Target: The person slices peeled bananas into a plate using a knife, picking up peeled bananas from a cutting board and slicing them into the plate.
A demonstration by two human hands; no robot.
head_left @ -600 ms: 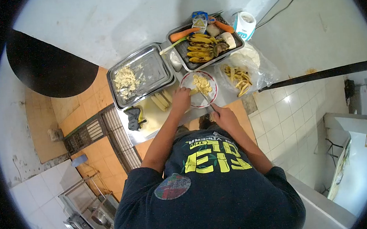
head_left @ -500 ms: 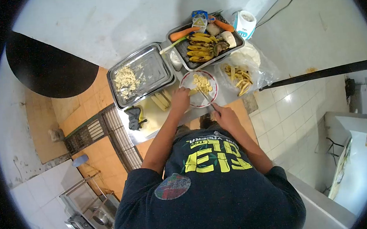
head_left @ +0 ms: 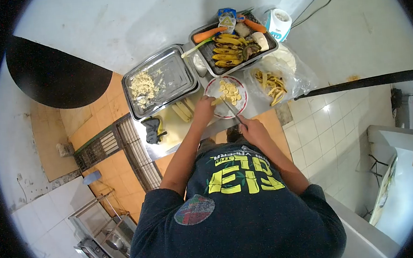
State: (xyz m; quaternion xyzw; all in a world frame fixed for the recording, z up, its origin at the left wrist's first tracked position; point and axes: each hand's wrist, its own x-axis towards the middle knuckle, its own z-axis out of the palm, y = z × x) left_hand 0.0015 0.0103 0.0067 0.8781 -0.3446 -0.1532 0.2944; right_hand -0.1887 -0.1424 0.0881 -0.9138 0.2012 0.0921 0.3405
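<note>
My left hand [head_left: 204, 109] is closed around a peeled banana [head_left: 217, 101], whose end sticks out over the plate. A knife [head_left: 232, 109] is gripped in my right hand [head_left: 255, 131], its blade reaching over the plate beside the banana's end. The white plate with a red rim [head_left: 246, 98] holds a pile of banana slices [head_left: 230, 90]. Left of my left hand, peeled bananas [head_left: 182, 112] lie on a pale board [head_left: 171, 131]. Banana peels [head_left: 271, 83] sit in a clear plastic bag to the right of the plate.
A metal tray [head_left: 174, 64] at the left holds a crumbly pale food [head_left: 142, 88]. Behind the plate, another tray [head_left: 208, 69] carries unpeeled bananas [head_left: 228, 52], carrots [head_left: 208, 34] and a blue packet [head_left: 227, 19]. A white-and-blue appliance [head_left: 279, 24] and a dark cloth-like bundle [head_left: 152, 130] are nearby.
The whole view has shifted slightly as my head moved. Both hands keep their grips over the plate, with the knife blade still beside the banana's end.
</note>
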